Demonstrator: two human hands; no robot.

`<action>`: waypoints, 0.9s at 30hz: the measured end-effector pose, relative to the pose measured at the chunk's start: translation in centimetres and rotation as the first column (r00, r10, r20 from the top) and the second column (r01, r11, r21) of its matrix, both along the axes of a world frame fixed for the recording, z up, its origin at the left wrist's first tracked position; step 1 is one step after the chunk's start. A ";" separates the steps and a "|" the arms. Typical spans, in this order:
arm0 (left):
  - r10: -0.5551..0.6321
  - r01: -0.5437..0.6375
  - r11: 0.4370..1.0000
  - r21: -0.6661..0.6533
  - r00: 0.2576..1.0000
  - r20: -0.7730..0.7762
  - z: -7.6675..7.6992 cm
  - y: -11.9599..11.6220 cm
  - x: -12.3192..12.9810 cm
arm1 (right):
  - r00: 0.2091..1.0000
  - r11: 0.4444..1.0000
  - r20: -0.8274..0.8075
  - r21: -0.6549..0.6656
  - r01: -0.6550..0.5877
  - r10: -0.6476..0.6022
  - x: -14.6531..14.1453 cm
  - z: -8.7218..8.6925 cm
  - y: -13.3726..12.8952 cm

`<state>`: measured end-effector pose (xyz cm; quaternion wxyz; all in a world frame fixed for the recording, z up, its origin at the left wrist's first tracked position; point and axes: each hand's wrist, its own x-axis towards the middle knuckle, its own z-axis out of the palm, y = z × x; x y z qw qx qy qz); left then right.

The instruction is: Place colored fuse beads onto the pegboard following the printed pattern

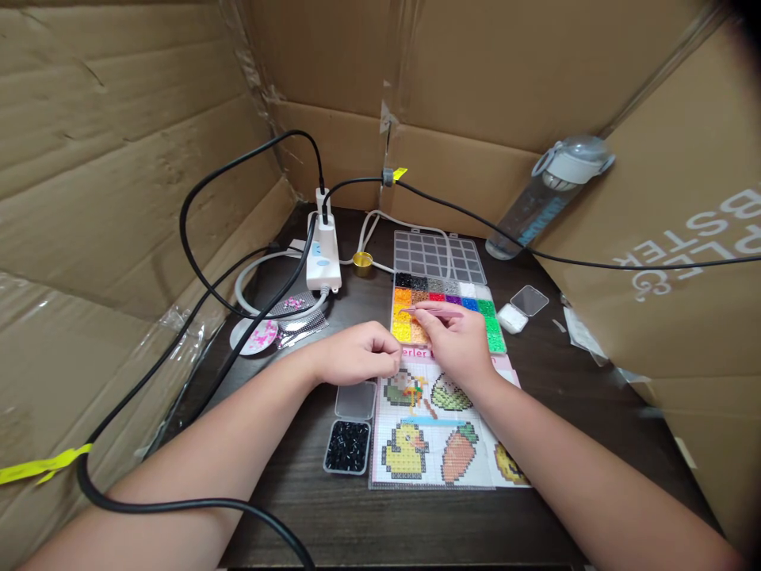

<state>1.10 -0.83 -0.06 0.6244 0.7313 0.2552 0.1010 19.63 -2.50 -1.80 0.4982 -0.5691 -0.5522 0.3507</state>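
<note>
My right hand is closed in a pinch on pink tweezers. Their tips point left, over the orange and yellow part of the sorted bead box. My left hand rests curled by the box's lower left corner, at the top edge of the pattern sheet; its fingertips are turned in, and whatever they may hold is hidden. Printed on that pattern sheet are a duck, a carrot and other figures. Some orange, blue and brown beads lie across its upper middle. Below my left hand sits a small open case of black beads.
At the back left stands a white power strip with black cables looping over my left arm. A gold cup, a white disc with pink beads, a white-bead case and a bottle are around. Cardboard walls enclose the table.
</note>
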 end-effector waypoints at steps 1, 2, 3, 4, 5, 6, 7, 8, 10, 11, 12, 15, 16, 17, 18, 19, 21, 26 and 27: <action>0.000 0.000 1.000 0.001 1.000 0.001 0.0 0.0 0.0 | 1.000 1.000 0.003 0.003 -0.001 0.001 0.0 0.0 0.0; 0.000 0.000 1.000 0.003 1.000 0.002 -0.1 0.0 0.0 | 1.000 1.000 0.005 0.005 0.001 -0.001 0.0 0.0 0.0; 0.001 -0.001 1.000 0.003 1.000 0.003 -0.1 0.0 0.0 | 1.000 1.000 0.005 0.004 0.006 -0.006 0.0 0.0 -0.1; 0.003 -0.003 1.000 0.003 1.000 0.004 -0.1 0.1 0.0 | 1.000 1.000 0.000 -0.002 0.012 -0.012 -0.1 0.0 -0.1; 0.004 -0.004 1.000 0.003 1.000 0.005 -0.1 0.1 0.0 | 1.000 1.000 -0.010 -0.010 0.019 -0.019 -0.1 0.1 -0.1; 0.004 -0.004 1.000 0.003 1.000 0.006 -0.1 0.1 0.0 | 0.999 0.999 -0.025 -0.020 0.025 -0.025 -0.2 0.2 -0.1; 0.005 -0.005 1.000 0.002 1.000 0.007 -0.1 0.1 0.0 | 0.999 0.999 -0.040 -0.030 0.026 -0.027 -0.2 0.4 -0.1; 0.004 -0.004 1.000 0.002 1.000 0.007 -0.1 0.0 0.0 | 0.998 0.999 -0.054 -0.035 0.027 -0.028 -0.1 0.7 -0.2; 0.001 -0.001 1.000 0.005 1.000 0.005 0.1 0.0 0.0 | 0.998 0.999 -0.057 -0.029 0.034 -0.036 0.3 1.5 -0.5; 0.003 -0.003 1.000 0.005 1.000 0.001 0.1 0.0 0.0 | 0.997 0.999 -0.052 -0.015 0.047 -0.048 0.7 2.1 -0.7; 0.005 -0.005 1.000 0.004 1.000 -0.005 0.2 0.0 0.0 | 0.998 0.998 -0.038 -0.004 0.058 -0.058 1.2 2.6 -1.0; 0.010 -0.010 1.000 0.004 1.000 -0.019 0.2 0.0 0.0 | 0.996 0.996 -0.019 0.008 0.089 -0.089 3.1 4.1 -2.5; 0.010 -0.010 1.000 0.007 1.000 -0.022 0.2 0.0 0.0 | 0.997 0.996 -0.001 -0.021 0.083 -0.083 3.7 4.3 -3.2; 0.010 -0.010 1.000 0.012 1.000 -0.023 0.2 0.0 0.0 | 0.997 0.996 0.015 -0.048 0.081 -0.080 4.2 4.4 -3.9; 0.010 -0.010 1.000 0.018 1.000 -0.023 0.2 0.0 0.0 | 0.997 0.994 0.041 -0.090 0.064 -0.060 4.7 4.2 -4.6; 0.012 -0.011 1.000 0.021 1.000 -0.024 0.2 0.1 0.0 | 0.998 0.990 0.034 -0.126 0.059 -0.055 5.0 3.9 -5.3; 0.015 -0.015 1.000 0.022 1.000 -0.027 0.1 0.1 0.0 | 1.000 0.985 0.014 -0.171 0.025 -0.022 5.4 2.8 -6.4; 0.024 -0.024 1.000 0.000 0.999 -0.041 0.3 0.0 0.1 | 0.997 0.978 0.019 -0.197 -0.068 0.073 4.9 0.5 -7.2; 0.021 -0.021 1.000 -0.001 0.999 -0.041 0.3 0.0 0.1 | 0.997 0.977 0.015 -0.202 -0.071 0.075 4.8 0.3 -7.2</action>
